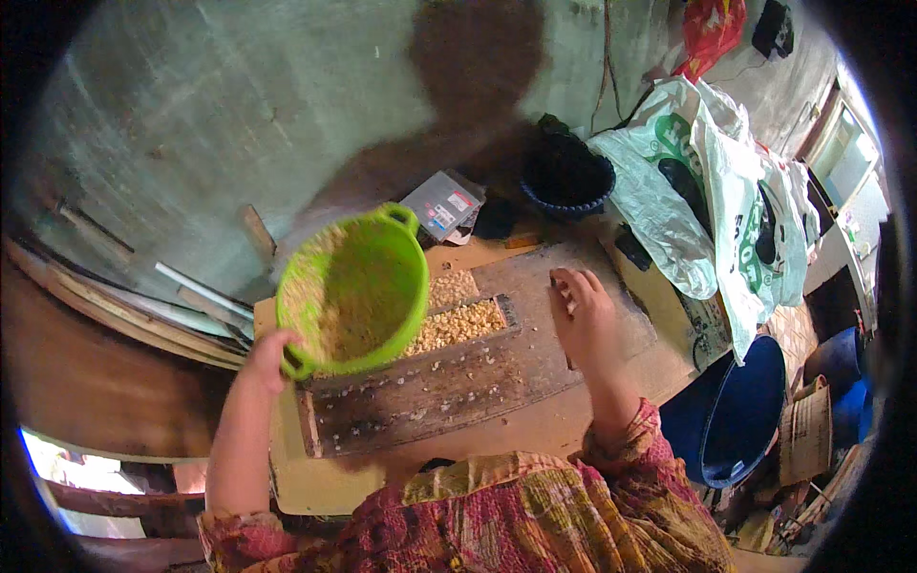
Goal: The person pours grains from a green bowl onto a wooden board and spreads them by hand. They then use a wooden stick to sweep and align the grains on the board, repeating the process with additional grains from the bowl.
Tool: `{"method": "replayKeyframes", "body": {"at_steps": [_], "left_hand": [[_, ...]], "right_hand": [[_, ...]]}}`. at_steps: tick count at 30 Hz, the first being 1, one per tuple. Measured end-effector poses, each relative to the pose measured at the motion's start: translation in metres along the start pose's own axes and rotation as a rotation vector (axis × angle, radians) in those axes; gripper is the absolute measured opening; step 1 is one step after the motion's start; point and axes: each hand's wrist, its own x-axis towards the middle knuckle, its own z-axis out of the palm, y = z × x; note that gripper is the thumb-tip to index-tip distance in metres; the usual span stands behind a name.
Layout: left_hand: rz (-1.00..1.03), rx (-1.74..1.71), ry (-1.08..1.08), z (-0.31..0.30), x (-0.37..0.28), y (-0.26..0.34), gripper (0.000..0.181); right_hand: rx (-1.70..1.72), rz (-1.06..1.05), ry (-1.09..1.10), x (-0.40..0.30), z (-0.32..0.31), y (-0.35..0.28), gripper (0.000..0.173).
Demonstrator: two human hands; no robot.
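My left hand [270, 358] grips the near handle of a bright green plastic basin [414, 308], which is tilted. Pale crumbs or grain pieces cling to its left inner side. Below and partly behind it lies a dark wooden board [430, 401] with a recessed section full of yellowish kernels or chopped pieces [458, 326]. A second patch of paler pieces [453, 289] lies just beyond. My right hand [586, 311] is raised over the board's right part, fingers curled. Something pale shows by its fingers, but whether it is held is unclear.
A clear-lidded box [444, 206] and a dark blue basket [569, 200] stand against the wall. White-green plastic bags [723, 193] hang at right, above a large blue tub [749, 412]. Wood strips and a white pipe [204, 290] lean at left.
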Motion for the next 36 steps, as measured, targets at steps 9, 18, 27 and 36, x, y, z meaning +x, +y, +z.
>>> {"method": "replayKeyframes", "body": {"at_steps": [9, 18, 27, 36], "left_hand": [[0.033, -0.181, 0.142, 0.026, 0.203, 0.025, 0.036], [-0.022, -0.108, 0.213, 0.019, 0.29, -0.001, 0.038], [1.201, 0.934, 0.339, 0.099, 0.214, -0.028, 0.035], [1.264, 1.341, -0.386, 0.193, 0.152, -0.088, 0.018]], "right_hand": [[-0.431, 0.565, -0.31, -0.081, 0.084, 0.125, 0.03], [-0.102, 0.63, -0.344, -0.076, 0.072, 0.135, 0.019], [0.642, 0.778, -0.642, -0.121, 0.041, 0.042, 0.02], [0.694, 0.749, -0.681, -0.111, 0.098, 0.061, 0.017]]}}
